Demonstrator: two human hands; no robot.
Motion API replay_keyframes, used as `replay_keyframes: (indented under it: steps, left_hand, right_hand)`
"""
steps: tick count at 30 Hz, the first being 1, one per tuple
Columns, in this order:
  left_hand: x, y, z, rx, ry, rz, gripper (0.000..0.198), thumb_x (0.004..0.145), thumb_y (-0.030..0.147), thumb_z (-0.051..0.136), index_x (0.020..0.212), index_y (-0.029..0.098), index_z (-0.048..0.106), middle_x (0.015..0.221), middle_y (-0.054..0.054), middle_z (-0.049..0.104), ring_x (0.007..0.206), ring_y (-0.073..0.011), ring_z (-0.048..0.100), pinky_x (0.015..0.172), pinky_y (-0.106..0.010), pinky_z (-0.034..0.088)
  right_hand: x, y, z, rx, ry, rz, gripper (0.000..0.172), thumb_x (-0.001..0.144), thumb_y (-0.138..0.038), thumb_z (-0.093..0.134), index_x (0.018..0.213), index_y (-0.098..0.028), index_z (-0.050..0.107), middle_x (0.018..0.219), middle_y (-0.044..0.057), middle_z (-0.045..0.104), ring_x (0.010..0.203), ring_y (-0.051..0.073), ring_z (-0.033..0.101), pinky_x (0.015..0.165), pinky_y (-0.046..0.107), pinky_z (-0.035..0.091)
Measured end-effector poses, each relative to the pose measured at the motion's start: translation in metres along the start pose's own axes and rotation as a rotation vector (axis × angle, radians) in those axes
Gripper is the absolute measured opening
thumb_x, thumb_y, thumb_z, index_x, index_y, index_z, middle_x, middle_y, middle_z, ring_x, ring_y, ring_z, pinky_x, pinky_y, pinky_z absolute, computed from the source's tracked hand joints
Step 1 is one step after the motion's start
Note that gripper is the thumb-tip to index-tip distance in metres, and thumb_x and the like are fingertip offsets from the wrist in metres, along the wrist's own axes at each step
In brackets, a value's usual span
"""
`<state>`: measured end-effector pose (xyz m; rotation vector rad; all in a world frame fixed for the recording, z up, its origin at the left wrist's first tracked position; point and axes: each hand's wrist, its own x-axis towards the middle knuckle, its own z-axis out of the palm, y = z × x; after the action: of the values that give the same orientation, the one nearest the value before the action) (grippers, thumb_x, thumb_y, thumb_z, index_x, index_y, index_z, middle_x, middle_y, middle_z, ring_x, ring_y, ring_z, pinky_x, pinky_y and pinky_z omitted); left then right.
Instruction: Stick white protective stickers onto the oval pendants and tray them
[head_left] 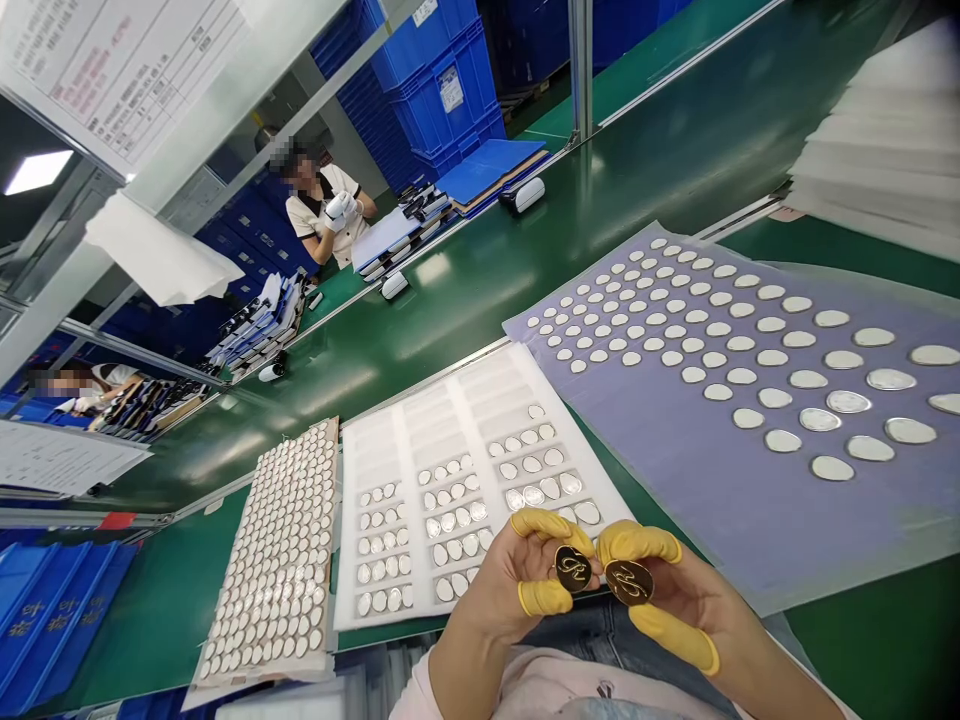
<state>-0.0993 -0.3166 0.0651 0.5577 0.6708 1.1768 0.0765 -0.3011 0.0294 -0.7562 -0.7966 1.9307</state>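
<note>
My left hand (525, 570), in yellow finger cots, pinches a dark oval badge (574, 568) with gold script on its face. Close beside it, my right hand (667, 590), in the same yellow cots, grips a second dark oval badge (630, 582) with gold lettering. Both badges are held up facing me, above the near edge of a white foam sheet (450, 420). Rows of small oval white-backed pieces (457, 517) lie in the sheet's columns. Whether more pieces are hidden behind my fingers I cannot tell.
Right of the foam, a purple sheet (675, 480) carries many spaced white ovals. To the left stands a densely filled board (277, 540) of similar pieces. Beyond runs a green conveyor (465, 310); a person (330, 210) in white gloves works across it. Blue trays (60, 620) sit far left.
</note>
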Motion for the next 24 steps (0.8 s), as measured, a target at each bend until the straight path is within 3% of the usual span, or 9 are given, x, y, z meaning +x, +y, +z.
replay_keyframes:
  steps: [6, 15, 20, 24]
  left_hand:
    - [0.000, -0.005, -0.002, 0.012, -0.005, 0.024, 0.050, 0.056, 0.019, 0.095, 0.099, 0.023, 0.069, 0.097, -0.001, 0.067, 0.085, -0.0127, 0.066, 0.077, -0.024, 0.049]
    - [0.002, -0.009, -0.006, 0.152, 0.093, 0.022, 0.061, 0.049, 0.035, 0.097, 0.097, 0.022, 0.061, 0.095, -0.004, 0.064, 0.084, -0.0190, 0.065, 0.077, -0.033, 0.049]
    - [0.001, -0.013, -0.009, 0.186, 0.139, 0.054, 0.063, 0.048, 0.037, 0.097, 0.096, 0.021, 0.060, 0.095, -0.004, 0.064, 0.085, -0.0197, 0.065, 0.078, -0.035, 0.051]
    - [0.001, -0.016, -0.013, 0.181, 0.111, 0.055, 0.063, 0.051, 0.038, 0.096, 0.099, 0.023, 0.059, 0.097, -0.004, 0.063, 0.090, -0.0236, 0.068, 0.084, -0.041, 0.053]
  right_hand:
    - [0.004, 0.001, 0.000, 0.004, -0.019, -0.053, 0.034, 0.068, -0.048, 0.088, 0.094, -0.032, 0.073, 0.094, 0.004, 0.070, 0.083, 0.018, 0.068, 0.078, 0.029, 0.056]
    - [0.006, -0.004, 0.003, -0.083, -0.032, -0.118, 0.031, 0.075, -0.051, 0.082, 0.095, -0.030, 0.070, 0.090, 0.005, 0.070, 0.083, 0.020, 0.070, 0.078, 0.032, 0.060]
    - [0.014, -0.003, -0.007, -0.224, -0.078, -0.234, 0.031, 0.078, -0.053, 0.078, 0.094, -0.028, 0.070, 0.089, 0.009, 0.072, 0.079, 0.022, 0.072, 0.072, 0.032, 0.062]
    - [0.007, 0.007, -0.016, -0.307, -0.021, -0.351, 0.024, 0.085, -0.044, 0.074, 0.105, -0.033, 0.069, 0.103, 0.009, 0.073, 0.094, 0.024, 0.073, 0.079, 0.033, 0.062]
